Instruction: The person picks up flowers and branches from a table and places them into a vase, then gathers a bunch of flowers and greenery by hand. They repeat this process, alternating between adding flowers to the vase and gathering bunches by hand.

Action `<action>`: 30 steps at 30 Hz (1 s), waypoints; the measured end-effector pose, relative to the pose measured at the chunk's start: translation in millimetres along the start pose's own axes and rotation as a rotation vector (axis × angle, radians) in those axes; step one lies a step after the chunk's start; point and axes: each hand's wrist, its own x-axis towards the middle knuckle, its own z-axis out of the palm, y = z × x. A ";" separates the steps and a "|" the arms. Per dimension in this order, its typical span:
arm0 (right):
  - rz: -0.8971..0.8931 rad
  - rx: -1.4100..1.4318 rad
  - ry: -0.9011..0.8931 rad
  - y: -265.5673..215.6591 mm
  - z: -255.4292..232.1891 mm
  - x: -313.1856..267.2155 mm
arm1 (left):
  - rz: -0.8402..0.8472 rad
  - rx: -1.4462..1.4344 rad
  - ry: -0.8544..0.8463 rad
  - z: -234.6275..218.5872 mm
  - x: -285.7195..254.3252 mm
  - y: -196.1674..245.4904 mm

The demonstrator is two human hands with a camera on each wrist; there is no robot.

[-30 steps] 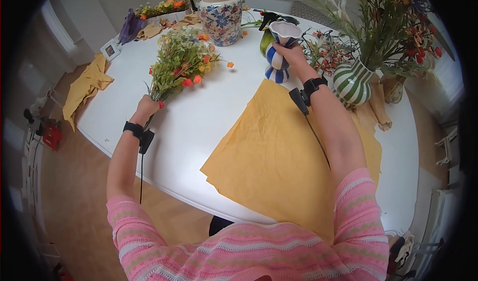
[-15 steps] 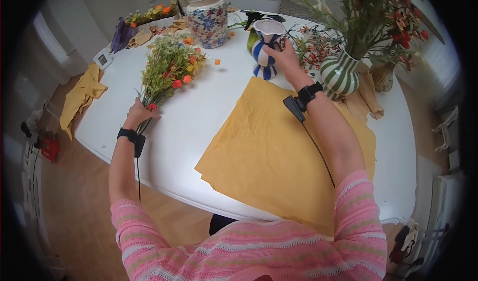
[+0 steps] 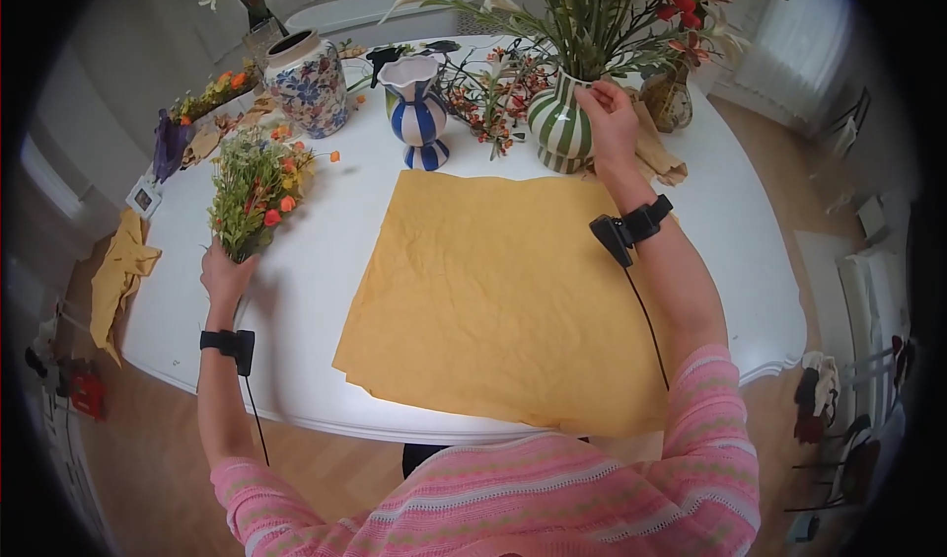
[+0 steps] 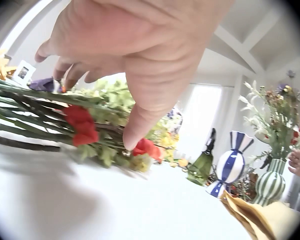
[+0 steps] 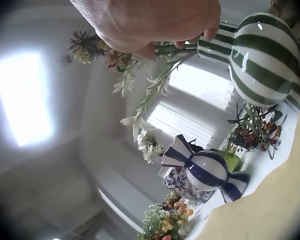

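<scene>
My left hand is over the stem end of a mixed bouquet lying on the table. In the left wrist view its fingers spread loosely over the far side, and the thumb comes down by a red flower. My right hand grips the neck of a green-and-white striped vase, fingers curled at the rim. Tall lilies and red flowers stand in that vase. To its left, a blue-and-white striped vase stands upright with no hand on it.
Yellow-brown wrapping paper covers the table's front middle. Behind stand a floral jar and a green spray bottle. Berry sprigs lie between the striped vases. A small photo frame and crumpled paper sit on the left.
My right hand has let go of the blue-and-white vase and moved right to the green-striped one. My left hand has loosened around the bouquet's stems. The head view has turned right.
</scene>
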 end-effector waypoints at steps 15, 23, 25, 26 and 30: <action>0.098 -0.226 -0.271 12.3 -10.4 83.6 | 0.772 -0.700 -0.276 107.0 -57.7 329.4; -0.029 -0.168 -0.224 32.6 -4.5 97.6 | 0.793 -0.808 -0.395 129.7 -28.1 458.2; -0.008 -0.114 -0.254 26.9 -3.1 94.6 | 0.777 -0.898 -0.226 140.3 -19.2 479.9; -0.035 -0.082 -0.265 26.2 -2.1 95.1 | 0.772 -0.942 -0.218 137.2 -15.6 488.0; -0.089 -0.048 -0.274 29.8 -0.7 98.2 | 0.787 -0.926 -0.234 125.0 -8.2 502.8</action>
